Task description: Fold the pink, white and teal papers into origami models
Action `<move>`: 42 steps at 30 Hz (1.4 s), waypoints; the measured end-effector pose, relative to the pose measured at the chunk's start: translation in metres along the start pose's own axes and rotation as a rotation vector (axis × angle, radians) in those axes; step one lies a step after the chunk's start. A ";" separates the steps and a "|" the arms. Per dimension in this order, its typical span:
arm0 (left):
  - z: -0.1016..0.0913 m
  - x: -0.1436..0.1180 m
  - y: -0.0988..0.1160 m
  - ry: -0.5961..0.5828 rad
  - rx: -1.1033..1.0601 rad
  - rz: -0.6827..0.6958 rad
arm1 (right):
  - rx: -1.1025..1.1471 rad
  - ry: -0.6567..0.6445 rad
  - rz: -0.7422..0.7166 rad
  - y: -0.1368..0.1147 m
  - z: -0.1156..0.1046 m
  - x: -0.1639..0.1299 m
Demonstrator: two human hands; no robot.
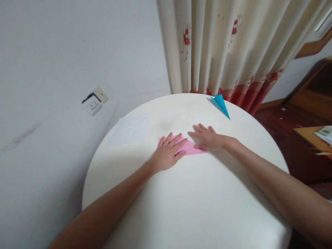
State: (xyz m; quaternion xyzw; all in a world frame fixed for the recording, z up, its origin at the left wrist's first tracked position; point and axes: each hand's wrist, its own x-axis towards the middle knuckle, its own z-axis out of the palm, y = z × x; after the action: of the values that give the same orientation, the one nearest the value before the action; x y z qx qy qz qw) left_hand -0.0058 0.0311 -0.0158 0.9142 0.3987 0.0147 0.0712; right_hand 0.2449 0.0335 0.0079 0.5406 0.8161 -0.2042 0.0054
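A folded piece of pink paper (190,149) lies flat on the white round table, tapering toward its right end. My left hand (167,154) rests palm down over its left part, fingers spread. Over the right end lies my right hand (209,138), its fingers stretched out to the left and its thumb on the paper. Both hands hide parts of the sheet, so its full outline cannot be made out. Farther back on the right sits a blue paper plane (220,105), its point toward me.
The round table (166,207) stands against a wall with a socket (92,104). A thin white sheet (129,128) lies at its back left. Behind it hangs a floral curtain (215,45). Off to the right is a wooden surface with papers (325,134) on it.
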 end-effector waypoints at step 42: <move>0.004 0.000 -0.002 0.045 0.002 -0.012 | 0.002 0.241 0.096 -0.012 0.024 0.015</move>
State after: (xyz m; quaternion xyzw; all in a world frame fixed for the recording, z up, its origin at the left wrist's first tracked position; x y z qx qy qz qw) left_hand -0.0064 0.0318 -0.0201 0.9113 0.4058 0.0346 0.0610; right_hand 0.2231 0.0346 -0.0141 0.5997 0.7838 -0.1379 -0.0834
